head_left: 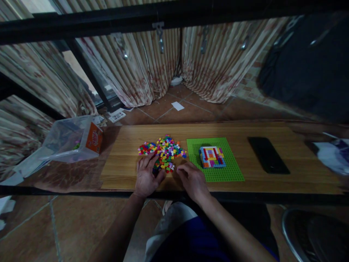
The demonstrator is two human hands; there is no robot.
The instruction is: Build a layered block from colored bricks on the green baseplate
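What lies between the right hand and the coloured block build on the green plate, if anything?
Nothing visible. The right hand rests beside the brick pile, and only bare wood of the table and open green plate separate it from the build. The black phone lies farther right.

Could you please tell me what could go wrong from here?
The loose brick pile lies near the front edge of the table; the left hand and right hand, both at it, could sweep bricks onto the floor. The right hand is also close to the green baseplate, so a nudge might shift it and the small build.
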